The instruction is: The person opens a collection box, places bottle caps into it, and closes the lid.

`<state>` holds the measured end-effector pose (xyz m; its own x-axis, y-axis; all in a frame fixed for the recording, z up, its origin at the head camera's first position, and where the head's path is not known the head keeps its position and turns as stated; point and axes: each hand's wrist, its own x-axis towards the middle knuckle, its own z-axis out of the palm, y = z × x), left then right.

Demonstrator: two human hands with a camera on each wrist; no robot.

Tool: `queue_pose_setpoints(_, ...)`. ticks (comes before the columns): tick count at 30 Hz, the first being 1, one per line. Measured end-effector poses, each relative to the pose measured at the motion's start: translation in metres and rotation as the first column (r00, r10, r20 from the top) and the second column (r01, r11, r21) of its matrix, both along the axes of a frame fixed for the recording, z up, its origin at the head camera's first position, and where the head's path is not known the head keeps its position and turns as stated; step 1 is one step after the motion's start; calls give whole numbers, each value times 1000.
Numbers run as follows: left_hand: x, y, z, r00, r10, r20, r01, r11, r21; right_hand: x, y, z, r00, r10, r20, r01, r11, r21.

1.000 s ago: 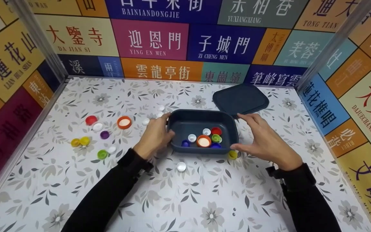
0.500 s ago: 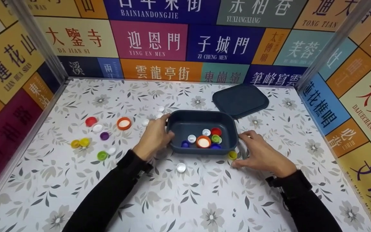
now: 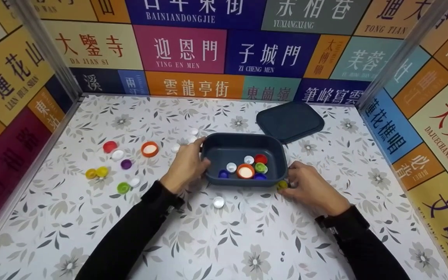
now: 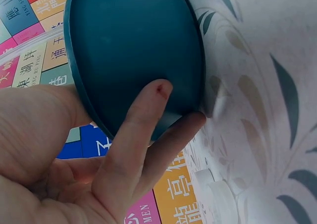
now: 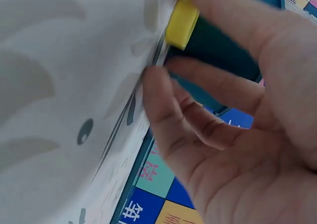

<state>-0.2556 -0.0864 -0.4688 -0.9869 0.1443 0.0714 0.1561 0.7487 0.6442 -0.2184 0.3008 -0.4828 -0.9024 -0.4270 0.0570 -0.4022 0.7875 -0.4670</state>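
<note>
A dark blue-grey plastic container (image 3: 243,140) stands on the table with several bottle caps inside, among them an orange-rimmed one (image 3: 245,171) and a red one (image 3: 261,159). My left hand (image 3: 185,165) grips its left end, thumb over the rim. Seen from the left wrist, two fingers lie along the outer wall (image 4: 133,40). A yellow bottle cap (image 3: 282,184) lies by the container's front right corner. Around it are the thumb and bent fingers of my right hand (image 3: 312,188). In the right wrist view the yellow cap (image 5: 182,23) sits near the thumb, with a gap to the forefinger.
Behind the container lies its dark lid (image 3: 291,121). Several loose caps are spread at the left, including an orange one (image 3: 149,148), a purple one (image 3: 126,163) and a green one (image 3: 123,187). A white cap (image 3: 219,202) lies in front. Printed panels (image 3: 187,48) wall the table.
My right hand has left the container's right rim and come down to the yellow cap, its thumb and fingers drawing closer together. The left hand stays where it was. The yellow cap has shifted slightly.
</note>
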Motion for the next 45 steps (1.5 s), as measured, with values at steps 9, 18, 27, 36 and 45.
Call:
queue_pose_setpoints(9,1,1,-1,1000,15,13,-15,1000,-10,-4,3,3,999,23,-24,-24,1000,-1)
queue_pose_setpoints(18,0,1,-1,1000,13,22,-13,1000,-9,-4,5,4,999,24,-42,-24,1000,12)
queue_pose_setpoints(27,0,0,-4,1000,11,-12,-11,1000,-11,-6,19,19,995,-9,-102,11,1000,17)
queue_pose_setpoints(36,-2,0,-2,1000,3,-31,-4,1000,-16,-12,21,54,986,-70,-153,68,998,-20)
queue_pose_setpoints(45,0,0,-2,1000,14,-9,-14,1000,-5,-32,-20,74,992,-12,-129,11,1000,-10)
